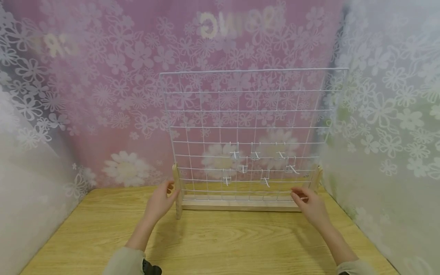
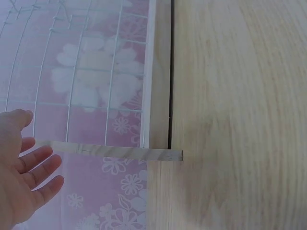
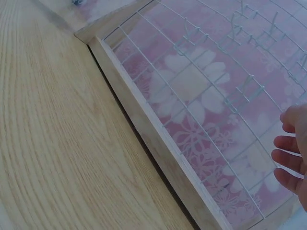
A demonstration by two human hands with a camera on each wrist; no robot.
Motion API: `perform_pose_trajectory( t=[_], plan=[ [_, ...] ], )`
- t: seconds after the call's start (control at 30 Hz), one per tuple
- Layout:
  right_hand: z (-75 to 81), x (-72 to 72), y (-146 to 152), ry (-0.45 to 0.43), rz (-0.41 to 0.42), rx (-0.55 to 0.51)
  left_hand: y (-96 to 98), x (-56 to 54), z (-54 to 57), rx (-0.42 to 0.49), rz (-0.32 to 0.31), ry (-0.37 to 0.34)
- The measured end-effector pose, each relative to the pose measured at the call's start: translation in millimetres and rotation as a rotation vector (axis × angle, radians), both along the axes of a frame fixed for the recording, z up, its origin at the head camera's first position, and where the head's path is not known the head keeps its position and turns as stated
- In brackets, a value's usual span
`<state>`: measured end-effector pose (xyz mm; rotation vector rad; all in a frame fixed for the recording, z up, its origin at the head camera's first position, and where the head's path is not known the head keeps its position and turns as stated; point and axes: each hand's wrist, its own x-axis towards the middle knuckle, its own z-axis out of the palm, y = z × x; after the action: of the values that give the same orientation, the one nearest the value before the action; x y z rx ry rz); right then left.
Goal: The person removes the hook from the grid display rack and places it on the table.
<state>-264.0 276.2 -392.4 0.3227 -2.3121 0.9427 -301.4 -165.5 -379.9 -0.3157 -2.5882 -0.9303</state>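
Observation:
A white wire grid panel (image 1: 254,70) stands upright in a pale wooden stand, whose base bar (image 1: 240,206) lies along the table. Several small metal hooks (image 1: 265,181) hang on its lower half, their prongs facing forward. My left hand (image 1: 159,203) is at the stand's left post (image 1: 178,208). In the left wrist view its fingers (image 2: 43,170) are spread and loosely bent, holding nothing. Close to the right post (image 1: 315,178), my right hand (image 1: 312,208) is in front of the grid's lower corner, fingers loosely bent around nothing.
The wood-grain table (image 1: 233,244) extends in front of the stand. Behind it hangs a pink curtain (image 1: 137,103) with white flowers, and pale flowered sheeting (image 1: 388,126) closes off the right side.

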Motion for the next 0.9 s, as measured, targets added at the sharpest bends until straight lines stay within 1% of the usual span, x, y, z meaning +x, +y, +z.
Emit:
perform_pose_trajectory(
  t=[0.1, 0.27, 0.5, 0.63, 0.73, 0.9],
  plan=[
    [1.8, -2.5, 5.7, -0.002, 0.004, -0.005, -1.1, -4.6, 4.8, 0.025, -0.012, 0.001],
    [4.0, -3.7, 13.2, 0.003, 0.003, 0.032, -3.4, -10.4, 14.8, 0.048, -0.014, 0.021],
    [17.2, -2.5, 21.4, -0.012, 0.001, 0.043, -4.4, -20.7, 29.9, 0.067, -0.028, 0.041],
    [25.0, -3.0, 26.8, -0.024, 0.007, 0.049, -5.4, -24.7, 35.5, 0.053, -0.027, 0.019],
    [30.0, -2.6, 30.6, -0.043, -0.002, 0.064, -5.9, -26.9, 39.6, 0.044, -0.027, 0.005],
    [38.8, -3.1, 34.8, -0.043, -0.021, 0.088, -7.8, -30.5, 47.5, 0.061, -0.025, -0.021]
  ],
)
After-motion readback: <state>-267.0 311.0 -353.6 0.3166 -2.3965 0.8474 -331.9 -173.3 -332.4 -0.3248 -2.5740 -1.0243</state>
